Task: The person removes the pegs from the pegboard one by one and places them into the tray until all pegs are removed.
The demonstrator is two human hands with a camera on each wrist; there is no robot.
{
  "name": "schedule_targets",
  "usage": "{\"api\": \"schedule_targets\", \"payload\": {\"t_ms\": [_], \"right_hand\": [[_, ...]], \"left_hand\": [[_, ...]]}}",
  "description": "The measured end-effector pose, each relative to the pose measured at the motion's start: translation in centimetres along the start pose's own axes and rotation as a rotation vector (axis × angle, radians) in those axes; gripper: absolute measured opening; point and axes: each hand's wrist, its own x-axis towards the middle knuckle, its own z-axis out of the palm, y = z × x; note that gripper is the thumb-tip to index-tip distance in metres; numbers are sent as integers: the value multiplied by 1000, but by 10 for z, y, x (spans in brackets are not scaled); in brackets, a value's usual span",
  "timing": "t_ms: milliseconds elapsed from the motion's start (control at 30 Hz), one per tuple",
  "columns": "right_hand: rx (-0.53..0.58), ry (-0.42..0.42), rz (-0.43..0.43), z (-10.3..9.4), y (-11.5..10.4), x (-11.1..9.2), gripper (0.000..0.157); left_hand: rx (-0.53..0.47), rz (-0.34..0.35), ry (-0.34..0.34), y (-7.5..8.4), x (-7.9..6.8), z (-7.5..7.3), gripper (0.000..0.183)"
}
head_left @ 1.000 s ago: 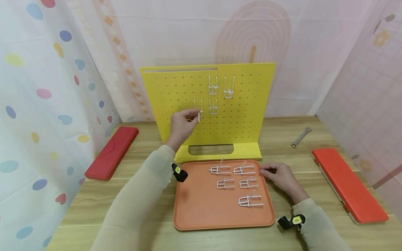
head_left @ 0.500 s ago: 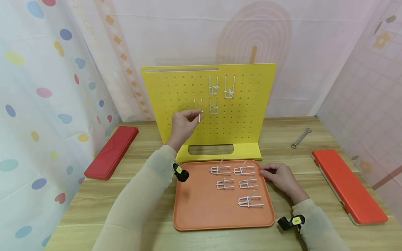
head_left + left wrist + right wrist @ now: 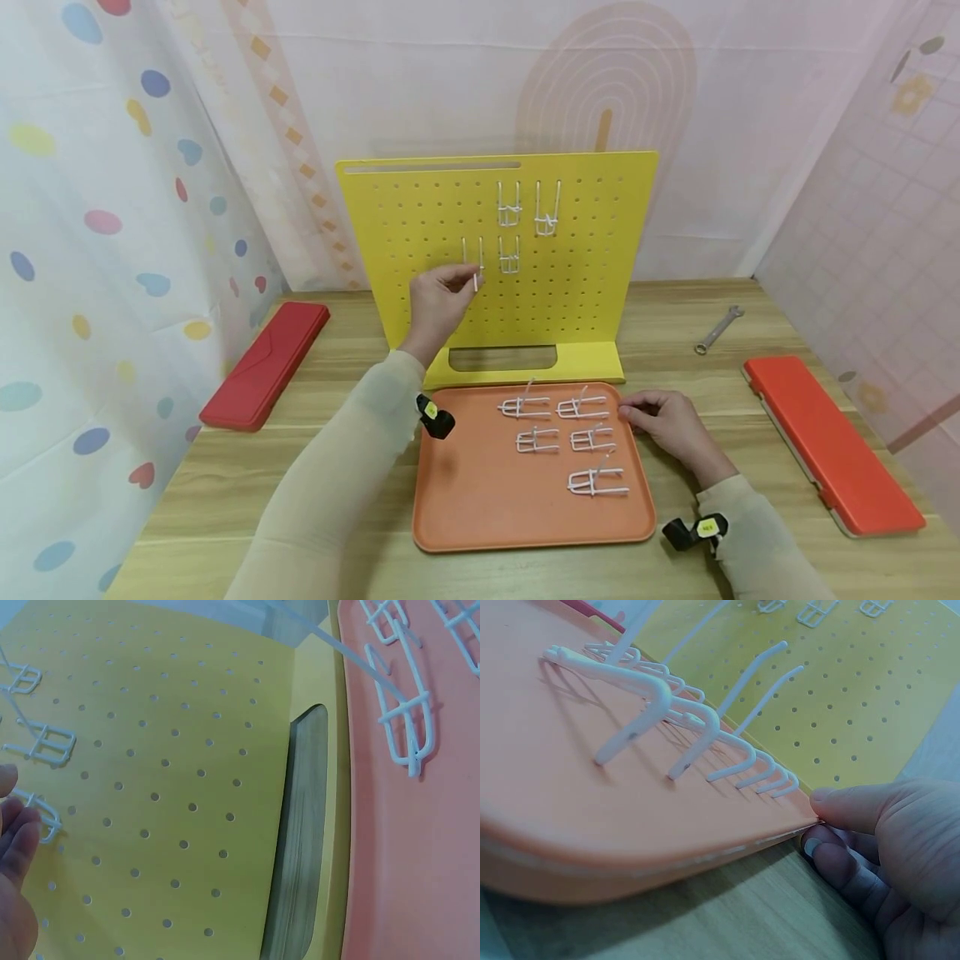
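Observation:
A yellow pegboard (image 3: 570, 300) stands upright on the table. My left hand (image 3: 437, 304) pinches a white wire pegboard hook (image 3: 481, 252) against its left-centre part; the fingers cover much of that hook. Three more white hooks, among them one hook (image 3: 546, 208) at the upper right, hang on the board close by. In front lies an orange tray (image 3: 480, 521) with several loose white hooks (image 3: 598, 482) on its right half. My right hand (image 3: 922, 847) pinches the tray's right rim between thumb and fingers, thumb on top.
To the left lies a dark red case (image 3: 266, 367). On the right are a metal wrench (image 3: 717, 330) and a bright red case (image 3: 832, 446). Patterned curtains rise behind the table and along both sides.
My left wrist and forearm have shifted slightly to the right, while the fingers stay at the same hook. The right hand keeps its place on the tray rim.

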Motion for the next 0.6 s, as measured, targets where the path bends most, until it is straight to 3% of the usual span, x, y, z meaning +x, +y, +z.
{"api": "schedule_targets", "payload": {"t_ms": [333, 600], "right_hand": [[12, -7, 17, 0, 1, 0, 20], [17, -9, 17, 0, 1, 0, 20]], "left_hand": [[106, 213, 123, 6, -1, 4, 9], [139, 360, 147, 10, -1, 4, 9]]}}
